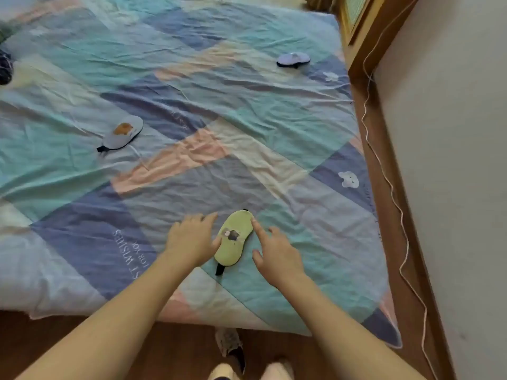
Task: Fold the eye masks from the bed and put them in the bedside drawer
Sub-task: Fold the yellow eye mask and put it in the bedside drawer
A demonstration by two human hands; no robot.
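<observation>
A green eye mask [234, 239] with a dark patch and a black strap lies flat near the bed's front edge. My left hand [190, 237] rests on the quilt just left of it, fingers straight, thumb at the mask's edge. My right hand [277, 253] is just right of it, index finger stretched out touching the mask's right rim. A pale blue mask [123, 133] with an orange patch lies mid-left on the bed. A lilac mask [293, 59] lies far right. No drawer is in view.
The patchwork quilt [192, 105] covers the bed. A wooden bed frame [384, 165] runs along the right, with a white cord [395, 198] hanging down the wall. Dark cloth [5, 67] sits at the far left edge. Shoes [230, 344] lie on the wooden floor below.
</observation>
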